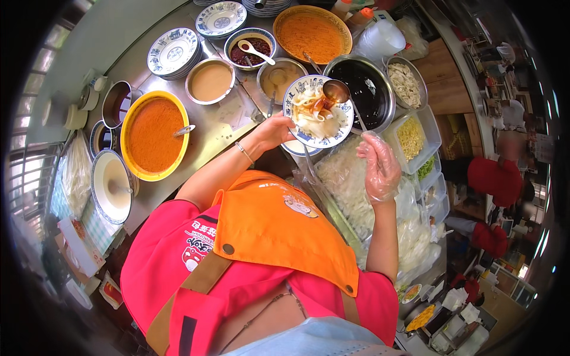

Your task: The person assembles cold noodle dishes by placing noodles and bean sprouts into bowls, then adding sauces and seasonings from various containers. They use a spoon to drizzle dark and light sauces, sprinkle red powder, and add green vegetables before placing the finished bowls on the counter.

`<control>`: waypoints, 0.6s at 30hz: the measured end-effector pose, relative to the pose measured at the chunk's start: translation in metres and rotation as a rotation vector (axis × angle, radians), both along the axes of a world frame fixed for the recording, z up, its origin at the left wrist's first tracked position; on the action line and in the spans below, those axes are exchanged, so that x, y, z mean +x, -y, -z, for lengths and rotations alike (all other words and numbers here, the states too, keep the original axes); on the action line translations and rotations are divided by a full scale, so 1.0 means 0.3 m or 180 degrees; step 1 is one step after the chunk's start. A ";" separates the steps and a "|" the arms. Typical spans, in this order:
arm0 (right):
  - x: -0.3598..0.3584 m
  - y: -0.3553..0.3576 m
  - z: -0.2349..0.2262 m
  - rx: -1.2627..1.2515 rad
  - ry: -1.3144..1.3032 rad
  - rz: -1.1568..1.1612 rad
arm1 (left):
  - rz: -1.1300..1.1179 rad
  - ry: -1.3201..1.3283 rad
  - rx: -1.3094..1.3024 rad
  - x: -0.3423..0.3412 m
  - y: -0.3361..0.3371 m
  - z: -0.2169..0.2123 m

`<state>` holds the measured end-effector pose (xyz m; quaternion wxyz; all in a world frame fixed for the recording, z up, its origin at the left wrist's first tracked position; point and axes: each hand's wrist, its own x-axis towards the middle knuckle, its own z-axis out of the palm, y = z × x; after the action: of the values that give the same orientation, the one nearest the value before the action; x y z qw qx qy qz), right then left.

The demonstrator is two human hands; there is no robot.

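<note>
Head view — left hand (pixel 274 132) gripping noodle bowl (pixel 317 111), gloved right hand (pixel 377 163) (closed) holding ladle (pixel 338 92) above.

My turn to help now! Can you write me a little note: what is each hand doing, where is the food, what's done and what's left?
Left hand: bare, holds the blue-and-white bowl by its rim, over the counter.
Right hand: in a clear plastic glove, fingers closed on the long handle of a metal ladle, whose cup is over the bowl.
Bowl: wide pale noodles with some reddish sauce already in.
Nearby: black sauce basin just beyond the bowl, tan sauce bowl, chilli bowl, orange powder basin, heap of noodles under the right arm.
Done: noodles in, some sauce on.
Left: the ladle is not yet set down; further toppings are a guess.
</note>
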<state>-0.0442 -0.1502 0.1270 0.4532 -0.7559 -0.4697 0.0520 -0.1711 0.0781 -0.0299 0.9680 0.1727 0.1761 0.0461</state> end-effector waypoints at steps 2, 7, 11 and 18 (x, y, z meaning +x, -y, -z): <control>0.001 -0.018 -0.012 -0.0338 0.1204 -0.0209 | -0.0064 0.0011 0.0030 -0.021 -0.006 0.025; 0.119 -0.064 0.175 -0.0727 0.1902 -0.0114 | -0.0247 0.0097 0.0063 -0.126 -0.036 0.080; 0.232 -0.055 0.396 -0.0942 0.1684 -0.0121 | -0.0464 -0.0024 0.0164 -0.289 -0.065 0.082; 0.186 -0.129 0.333 -0.1246 0.2083 -0.0322 | -0.1059 -0.0179 0.0331 -0.593 -0.108 0.058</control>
<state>0.0116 -0.1113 0.0270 0.1233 -0.7806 -0.6074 -0.0810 -0.3490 0.1107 -0.0472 0.9315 0.1923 0.2266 0.2099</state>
